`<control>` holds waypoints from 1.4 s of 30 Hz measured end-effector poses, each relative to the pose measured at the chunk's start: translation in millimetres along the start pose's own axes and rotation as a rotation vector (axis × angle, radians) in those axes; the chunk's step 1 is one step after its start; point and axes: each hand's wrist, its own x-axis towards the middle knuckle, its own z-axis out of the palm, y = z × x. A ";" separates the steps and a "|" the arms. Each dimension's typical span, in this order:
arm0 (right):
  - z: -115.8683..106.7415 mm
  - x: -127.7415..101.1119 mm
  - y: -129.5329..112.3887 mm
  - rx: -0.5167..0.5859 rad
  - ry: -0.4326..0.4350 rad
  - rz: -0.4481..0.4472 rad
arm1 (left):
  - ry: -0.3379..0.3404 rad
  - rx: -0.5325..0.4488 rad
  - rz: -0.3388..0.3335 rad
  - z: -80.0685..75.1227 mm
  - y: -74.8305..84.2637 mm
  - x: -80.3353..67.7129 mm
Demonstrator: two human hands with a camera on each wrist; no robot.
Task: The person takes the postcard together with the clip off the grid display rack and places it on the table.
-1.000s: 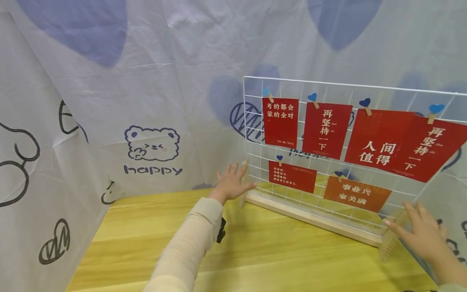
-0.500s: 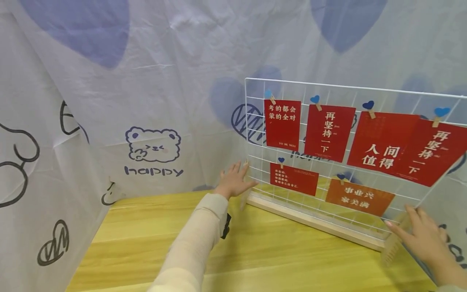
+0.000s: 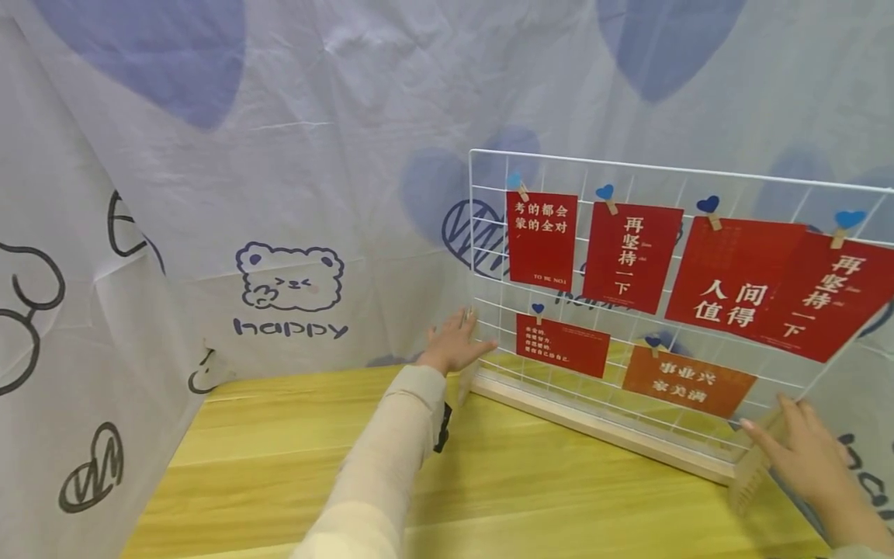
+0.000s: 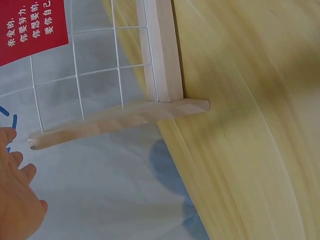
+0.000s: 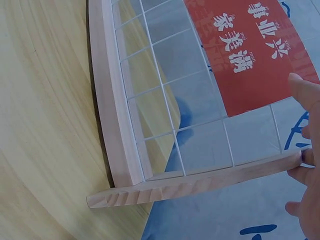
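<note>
A white wire grid rack (image 3: 663, 168) stands upright on its wooden base (image 3: 601, 428) at about three o'clock in the head view, on the yellow wood-grain tabletop (image 3: 279, 450). The left hand (image 3: 452, 341) is open, fingers spread, at the rack's nine o'clock, just beside the tip of the left side post (image 4: 115, 119); whether they touch, I cannot tell. The right hand (image 3: 803, 450) is also open, at the rack's half past four — its fingertips seem to rest against the tip of the right side post (image 5: 215, 184), with no full grip. The likeliest trouble, I judge, is uneven pressure: a stronger push from the right hand than from the left would swivel the base. That post's foot also lies near the tabletop's right edge, so a slide toward three o'clock could run it off. Pressing high on the posts might rock the whole rack. In the right wrist view the thumb (image 5: 306, 92) overlaps the orange card (image 3: 687, 380), and a careless lift could catch it. Each card hangs from one heart-topped clip — the pale-blue clip (image 3: 515, 182) on the top-left red card (image 3: 542, 241) sits askew at its eleven o'clock corner, so a jolt could make that card swing or drop.
</note>
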 end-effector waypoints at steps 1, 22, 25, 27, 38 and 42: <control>0.5 0.1 0.4 0.001 0.001 0.001 | -0.001 -0.001 0.002 0.3 0.4 0.9; 10.5 -6.0 6.6 0.021 0.062 0.055 | 0.005 -0.016 -0.007 10.3 6.7 14.0; 11.4 -6.3 5.0 0.029 0.084 0.053 | 0.017 -0.019 -0.008 11.9 5.2 15.1; 11.1 -6.0 4.1 0.029 0.097 0.059 | 0.024 -0.021 -0.002 12.0 4.9 16.5; 9.8 -3.2 -0.5 0.019 0.125 0.113 | 0.027 -0.020 -0.017 12.2 3.7 22.9; 9.7 -2.7 -0.6 0.026 0.134 0.120 | 0.047 -0.024 -0.012 14.4 1.7 24.4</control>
